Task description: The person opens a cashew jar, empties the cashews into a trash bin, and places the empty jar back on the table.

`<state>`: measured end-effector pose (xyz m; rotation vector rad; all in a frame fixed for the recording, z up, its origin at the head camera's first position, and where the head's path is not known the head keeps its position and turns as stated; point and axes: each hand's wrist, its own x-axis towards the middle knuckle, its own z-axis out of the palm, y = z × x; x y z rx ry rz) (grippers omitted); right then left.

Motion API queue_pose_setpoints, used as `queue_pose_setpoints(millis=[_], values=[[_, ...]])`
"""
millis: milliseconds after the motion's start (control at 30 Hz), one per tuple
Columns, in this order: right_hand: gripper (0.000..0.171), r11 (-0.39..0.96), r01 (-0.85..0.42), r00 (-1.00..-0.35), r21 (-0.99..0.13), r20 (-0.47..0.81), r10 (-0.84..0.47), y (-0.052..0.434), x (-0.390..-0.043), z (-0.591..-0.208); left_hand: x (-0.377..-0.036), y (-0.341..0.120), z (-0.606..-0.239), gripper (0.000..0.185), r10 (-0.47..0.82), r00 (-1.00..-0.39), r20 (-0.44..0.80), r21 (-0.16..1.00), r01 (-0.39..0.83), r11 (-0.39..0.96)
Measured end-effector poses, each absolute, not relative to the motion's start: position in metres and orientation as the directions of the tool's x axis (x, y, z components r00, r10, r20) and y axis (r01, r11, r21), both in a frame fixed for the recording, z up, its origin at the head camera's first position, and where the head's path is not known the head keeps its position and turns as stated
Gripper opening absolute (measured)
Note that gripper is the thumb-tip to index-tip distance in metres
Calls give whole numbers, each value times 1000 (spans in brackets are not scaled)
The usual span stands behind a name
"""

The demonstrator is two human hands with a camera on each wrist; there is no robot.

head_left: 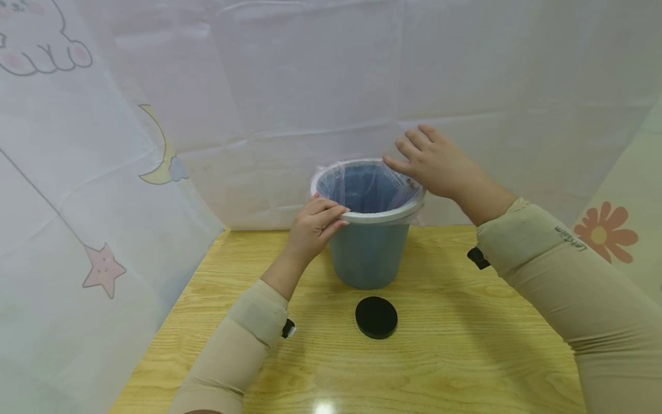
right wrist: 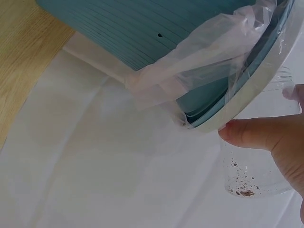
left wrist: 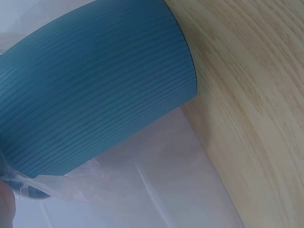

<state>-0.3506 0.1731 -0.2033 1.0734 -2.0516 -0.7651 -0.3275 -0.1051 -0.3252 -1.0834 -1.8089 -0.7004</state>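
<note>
A blue trash can (head_left: pixel 368 253) with a white rim ring (head_left: pixel 380 217) stands on the table, lined with a clear plastic bag (head_left: pixel 338 179). My left hand (head_left: pixel 315 221) grips the near left of the rim, fingers on top and thumb lower. Above the right side of the rim, my right hand (head_left: pixel 439 164) holds a clear jar (right wrist: pixel 259 166), which the hand mostly hides in the head view. Brown crumbs (right wrist: pixel 244 192) cling near the jar's base. The jar is tilted at the can, its threaded mouth toward the rim. A round black lid (head_left: pixel 376 317) lies in front of the can.
The wood-grain table (head_left: pixel 439 356) reaches back to a pale cloth backdrop (head_left: pixel 305 75), close behind the can. Printed cloth also hangs on the left, with a star (head_left: pixel 104 269), and on the right, with a flower (head_left: pixel 605 233). The bag's loose edge (right wrist: pixel 199 59) hangs outside the can.
</note>
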Motion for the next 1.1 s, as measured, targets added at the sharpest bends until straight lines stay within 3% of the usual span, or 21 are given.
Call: queue_pose_setpoints(millis=[233,400,600,1100], values=[[71,555,-481,-467,678,338,-817,176,-352,-202,-328,-106,-325,25,386,-227,894,25,885,464],[84,597,-492,-527,634,329,-784,179,-350,-201,-330,-106,-326,24,388,-218,896,20,891,454],[94,631,-504,-552,589,343,-760,184,-350,-200,-330,-105,-326,25,387,-208,898,15,895,445],[95,771,-527,-662,356,397,-636,193,-343,-197,-329,-101,-325,25,396,-214,893,10,889,458]])
